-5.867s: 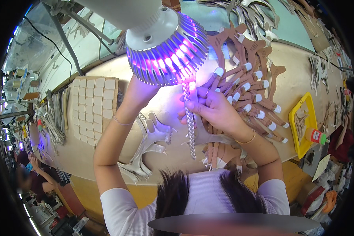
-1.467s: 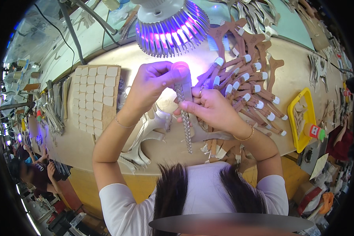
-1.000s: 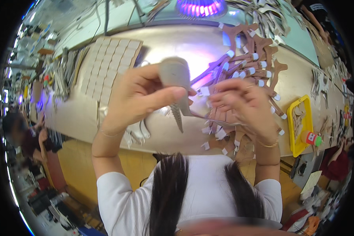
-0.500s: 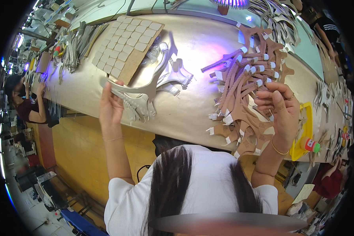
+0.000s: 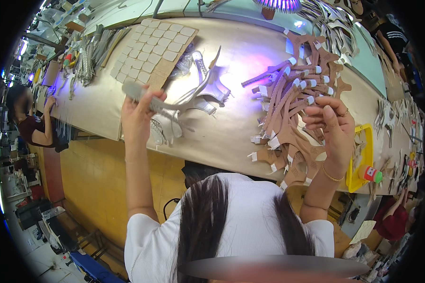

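My left hand [image 5: 138, 115] is closed on a silver-grey sandal upper, a curved strap piece [image 5: 186, 104] that reaches to the right over the table; motion blurs part of it. Silver uppers [image 5: 161, 129] lie beside and below this hand, and more silver uppers [image 5: 216, 89] rest farther back. My right hand [image 5: 334, 127] is raised at the right edge of a heap of brown strap uppers [image 5: 285, 106] with white tips. Its fingers are slightly bent and apart, with nothing seen in them.
A cardboard sheet [image 5: 161, 74] bearing rows of pale pieces lies at the back left of the gold-covered table [image 5: 222, 141]. Braided straps [image 5: 85, 59] lie farther left. A yellow basket [image 5: 353, 177] and red bottle [image 5: 371, 174] stand right. A purple-lit lamp [image 5: 279, 4] hangs at the back. Another person [image 5: 40, 129] works at left.
My left hand has turned and lifted the silver upper, which has swung to the right and away from the silver uppers below. My right hand has shifted slightly left.
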Demonstrator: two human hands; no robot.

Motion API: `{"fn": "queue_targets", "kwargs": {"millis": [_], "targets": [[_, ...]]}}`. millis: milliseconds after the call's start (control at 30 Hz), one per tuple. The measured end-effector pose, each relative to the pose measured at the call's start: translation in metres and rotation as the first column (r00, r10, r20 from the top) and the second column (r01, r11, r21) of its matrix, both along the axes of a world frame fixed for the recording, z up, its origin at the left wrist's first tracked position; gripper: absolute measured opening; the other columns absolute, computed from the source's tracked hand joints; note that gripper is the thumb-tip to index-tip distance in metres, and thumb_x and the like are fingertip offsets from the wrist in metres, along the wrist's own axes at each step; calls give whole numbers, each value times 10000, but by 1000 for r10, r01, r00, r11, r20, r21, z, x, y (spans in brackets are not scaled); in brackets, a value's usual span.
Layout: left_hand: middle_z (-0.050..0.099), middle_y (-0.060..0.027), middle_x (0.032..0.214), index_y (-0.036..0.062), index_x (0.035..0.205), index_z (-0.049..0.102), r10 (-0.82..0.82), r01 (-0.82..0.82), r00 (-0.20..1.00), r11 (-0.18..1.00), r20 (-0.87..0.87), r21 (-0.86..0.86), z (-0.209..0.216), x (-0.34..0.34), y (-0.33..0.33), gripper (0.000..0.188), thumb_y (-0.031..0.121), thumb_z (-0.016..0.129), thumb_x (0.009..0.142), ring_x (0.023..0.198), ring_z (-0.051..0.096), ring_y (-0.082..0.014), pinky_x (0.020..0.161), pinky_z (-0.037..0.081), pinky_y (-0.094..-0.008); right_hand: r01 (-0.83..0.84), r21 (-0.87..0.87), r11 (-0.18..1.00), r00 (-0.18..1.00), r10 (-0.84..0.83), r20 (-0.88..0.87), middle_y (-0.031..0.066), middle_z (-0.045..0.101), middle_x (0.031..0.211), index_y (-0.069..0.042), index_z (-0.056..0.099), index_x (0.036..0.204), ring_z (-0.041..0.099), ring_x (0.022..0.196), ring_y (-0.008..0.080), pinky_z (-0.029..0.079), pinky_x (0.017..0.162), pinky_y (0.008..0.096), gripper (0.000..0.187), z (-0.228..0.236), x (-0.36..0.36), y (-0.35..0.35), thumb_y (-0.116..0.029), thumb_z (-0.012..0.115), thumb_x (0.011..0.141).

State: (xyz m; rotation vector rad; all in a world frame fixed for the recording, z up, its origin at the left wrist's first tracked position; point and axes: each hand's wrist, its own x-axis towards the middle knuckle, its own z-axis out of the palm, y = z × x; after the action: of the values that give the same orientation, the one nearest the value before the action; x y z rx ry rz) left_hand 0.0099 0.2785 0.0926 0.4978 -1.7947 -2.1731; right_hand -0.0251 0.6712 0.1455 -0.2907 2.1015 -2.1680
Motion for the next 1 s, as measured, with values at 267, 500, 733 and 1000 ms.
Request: {"fn": "queue_targets", "kwargs": {"millis": [267,500,733,1000], "targets": [[648,-221,982,-48,1141,454,-384,356,881,923,-275,-148,81,-70,43,335,106,600,883,887,667,-284,767,565,-356,86,-21,996,996,-86,10,136,672,912,20,557,1091,672,761,169,539,649,247,259,-2,18,12,-194,518,951],[614,-185,1041,-22,1180,452,-30,108,952,964,-305,242,44,-33,-19,350,145,589,904,967,631,-276,846,550,-347,152,-40,988,986,-148,73,131,674,893,14,574,1068,672,757,175,538,654,251,252,-8,24,30,-201,543,940],[541,-177,1154,-24,1205,448,106,-182,968,921,227,344,-90,37,-68,397,139,620,887,1109,544,-260,890,511,-345,113,-58,992,987,-106,119,133,674,892,19,569,1071,671,753,172,541,649,252,258,-13,14,18,-200,549,937],[458,-221,1202,-31,1376,297,491,-56,871,78,-11,-995,-65,43,-39,772,239,728,795,1105,490,-350,951,417,-397,144,-28,989,982,-139,128,135,671,906,17,574,1076,666,760,162,541,670,252,267,-9,10,20,-208,547,936]]}}
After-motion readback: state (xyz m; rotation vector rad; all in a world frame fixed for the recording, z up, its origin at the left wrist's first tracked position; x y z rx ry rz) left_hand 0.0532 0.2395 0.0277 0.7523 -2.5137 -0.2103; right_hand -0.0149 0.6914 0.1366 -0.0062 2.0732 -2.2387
